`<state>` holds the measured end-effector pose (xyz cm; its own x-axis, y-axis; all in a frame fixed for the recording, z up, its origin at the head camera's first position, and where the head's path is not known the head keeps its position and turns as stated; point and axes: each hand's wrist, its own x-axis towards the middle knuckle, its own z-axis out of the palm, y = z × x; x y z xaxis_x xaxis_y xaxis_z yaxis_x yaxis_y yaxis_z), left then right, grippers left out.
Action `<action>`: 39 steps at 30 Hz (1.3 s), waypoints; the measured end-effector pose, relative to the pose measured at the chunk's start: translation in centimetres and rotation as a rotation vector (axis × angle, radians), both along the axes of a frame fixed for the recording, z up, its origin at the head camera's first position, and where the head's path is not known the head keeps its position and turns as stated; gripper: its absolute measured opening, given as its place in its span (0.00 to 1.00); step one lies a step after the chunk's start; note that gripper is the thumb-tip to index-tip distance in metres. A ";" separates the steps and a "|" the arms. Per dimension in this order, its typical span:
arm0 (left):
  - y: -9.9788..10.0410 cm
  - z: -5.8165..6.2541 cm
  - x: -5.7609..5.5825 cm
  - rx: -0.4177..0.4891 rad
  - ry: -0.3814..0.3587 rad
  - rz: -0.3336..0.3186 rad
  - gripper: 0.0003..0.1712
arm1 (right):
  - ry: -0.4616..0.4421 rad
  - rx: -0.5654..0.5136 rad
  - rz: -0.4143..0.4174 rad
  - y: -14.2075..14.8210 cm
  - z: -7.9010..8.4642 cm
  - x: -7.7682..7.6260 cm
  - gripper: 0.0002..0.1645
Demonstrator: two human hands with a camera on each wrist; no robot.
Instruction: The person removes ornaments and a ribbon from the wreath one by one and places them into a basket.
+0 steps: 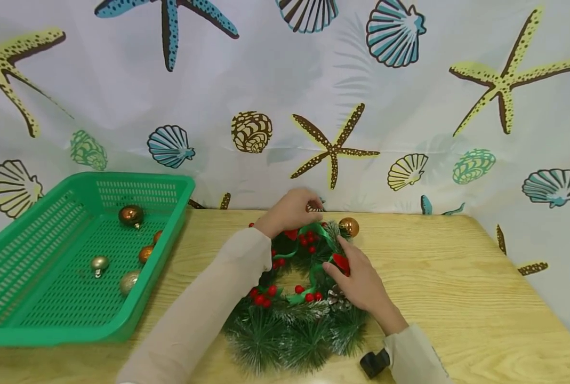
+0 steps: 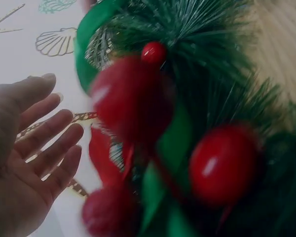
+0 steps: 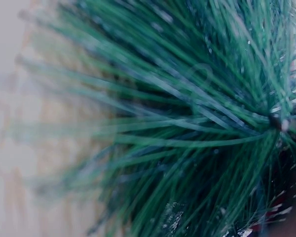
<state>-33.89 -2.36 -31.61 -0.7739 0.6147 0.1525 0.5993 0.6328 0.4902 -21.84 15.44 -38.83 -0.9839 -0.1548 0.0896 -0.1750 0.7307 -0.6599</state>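
Observation:
A green Christmas wreath (image 1: 261, 341) lies on the table, trimmed with red berries (image 1: 263, 298), green ribbon and a pinecone (image 1: 337, 296). A shiny copper-coloured bauble (image 1: 349, 227) sits at its far right edge. Over the wreath's far side is my left hand (image 1: 291, 212); in the left wrist view its fingers (image 2: 49, 133) are loosely extended and hold nothing, beside blurred berries (image 2: 224, 165). At the right side my right hand (image 1: 361, 280) rests against the wreath, thumb and fingers spread about a red piece (image 1: 340, 263). Only green needles (image 3: 187, 108) fill the right wrist view.
On the left stands a green plastic basket (image 1: 49, 336) holding several baubles, among them a brown one (image 1: 131, 215) and a small gold one (image 1: 99, 262). A curtain (image 1: 275, 69) with shells and starfish hangs behind the wooden table (image 1: 457, 277).

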 end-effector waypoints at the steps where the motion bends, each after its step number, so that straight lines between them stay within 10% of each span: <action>1: 0.2 -0.3 0.0 0.001 0.001 0.001 0.13 | 0.000 0.000 0.001 0.0 0.0 0.0 0.44; 25: 2.6 -3.0 0.9 -0.054 0.022 0.137 0.08 | 0.034 0.021 -0.001 -0.1 -0.1 0.0 0.42; 39: 2.5 -2.7 0.8 -0.010 0.110 0.140 0.22 | 0.021 0.013 -0.002 0.0 0.0 0.0 0.43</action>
<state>-33.13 0.13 -34.32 -0.8307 0.5044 0.2354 0.5550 0.7181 0.4199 -21.80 15.41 -38.82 -0.9821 -0.1541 0.1082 -0.1873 0.7398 -0.6463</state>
